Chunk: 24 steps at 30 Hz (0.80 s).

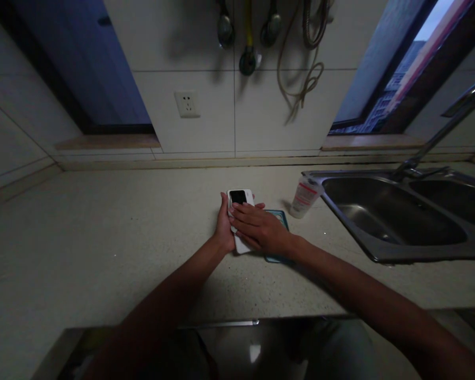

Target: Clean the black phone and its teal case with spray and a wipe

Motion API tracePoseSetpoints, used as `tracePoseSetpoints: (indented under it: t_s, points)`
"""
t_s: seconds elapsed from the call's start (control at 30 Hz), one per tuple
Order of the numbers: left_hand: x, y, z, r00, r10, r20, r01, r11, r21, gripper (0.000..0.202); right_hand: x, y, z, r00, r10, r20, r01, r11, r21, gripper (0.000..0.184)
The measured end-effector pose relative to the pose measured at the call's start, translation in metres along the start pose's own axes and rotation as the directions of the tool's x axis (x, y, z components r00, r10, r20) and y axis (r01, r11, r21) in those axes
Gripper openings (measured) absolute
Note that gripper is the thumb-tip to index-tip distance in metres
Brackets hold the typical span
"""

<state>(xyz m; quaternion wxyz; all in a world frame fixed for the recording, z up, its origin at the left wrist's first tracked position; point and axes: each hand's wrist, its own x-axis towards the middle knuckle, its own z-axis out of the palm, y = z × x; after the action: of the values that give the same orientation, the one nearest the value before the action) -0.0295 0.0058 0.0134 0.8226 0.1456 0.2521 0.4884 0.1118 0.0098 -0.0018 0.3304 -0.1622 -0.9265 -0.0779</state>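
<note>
Both hands, left [224, 228] and right [258, 228], hold a white phone [239, 199].

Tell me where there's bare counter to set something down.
Bare: the wide counter left of the left hand. Crowded: right of the phone, where a teal mat, a white bottle and the sink sit close.
</note>
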Motion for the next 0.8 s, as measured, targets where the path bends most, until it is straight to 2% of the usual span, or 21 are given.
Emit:
tracePoseSetpoints:
  t_s: [0.2,0.33,0.43,0.6,0.7,0.8]
  points:
    - [0.001,0.013,-0.002,0.982,0.184,-0.035,-0.186,0.981,-0.052,0.081,0.001,0.002,-0.012,0.958,-0.285,-0.028,0.285,0.959,-0.002,0.028]
    - [0.006,0.016,-0.004,0.952,0.296,-0.072,-0.304,0.939,-0.16,0.084,0.002,0.013,-0.019,0.938,-0.338,-0.081,0.333,0.941,-0.068,0.024]
    - [0.009,0.018,-0.008,0.943,0.322,-0.088,-0.333,0.921,-0.202,0.082,0.0,0.025,-0.024,0.933,-0.34,-0.117,0.333,0.94,-0.076,0.024]
    - [0.01,0.022,-0.012,0.951,0.293,-0.102,-0.309,0.929,-0.203,0.078,-0.007,0.041,-0.026,0.962,-0.23,-0.146,0.228,0.973,-0.029,0.025]
    - [0.011,0.021,-0.012,0.954,0.274,-0.121,-0.293,0.94,-0.176,0.079,-0.01,0.042,-0.02,0.984,-0.073,-0.163,0.079,0.996,0.036,0.023]
    - [0.012,0.017,-0.012,0.964,0.236,-0.122,-0.253,0.957,-0.143,0.078,-0.011,0.037,-0.011,0.978,0.128,-0.162,-0.109,0.987,0.119,0.025]
